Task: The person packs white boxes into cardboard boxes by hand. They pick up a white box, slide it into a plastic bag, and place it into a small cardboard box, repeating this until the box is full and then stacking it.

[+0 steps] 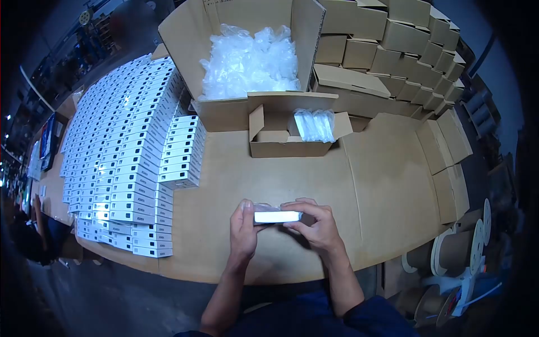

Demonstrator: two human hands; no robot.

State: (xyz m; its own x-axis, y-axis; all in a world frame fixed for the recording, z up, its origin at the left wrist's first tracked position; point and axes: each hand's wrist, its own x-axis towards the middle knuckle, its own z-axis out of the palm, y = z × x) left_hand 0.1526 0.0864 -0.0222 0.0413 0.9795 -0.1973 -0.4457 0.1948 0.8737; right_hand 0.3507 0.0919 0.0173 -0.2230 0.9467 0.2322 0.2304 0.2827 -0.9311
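Note:
Between my two hands, over the front middle of the table, is a small white box (277, 217) with clear plastic showing along its top edge. My left hand (243, 229) grips its left end, thumb up. At the right end, my right hand (315, 226) pinches it between thumb and fingers. Beyond my hands stands an open brown carton (289, 149), with several plastic-wrapped white packs (314, 125) at its right side. Behind that, a large open cardboard box (224, 115) holds a heap of clear plastic bags (250, 62).
Tall stacks of white labelled boxes (123, 151) cover the table's left side. Closed brown cartons (404, 39) are piled at the back right, with more cartons (443, 146) along the right edge. Reels (460, 250) stand beside the table (387, 196) at lower right. Another person (33, 236) is at far left.

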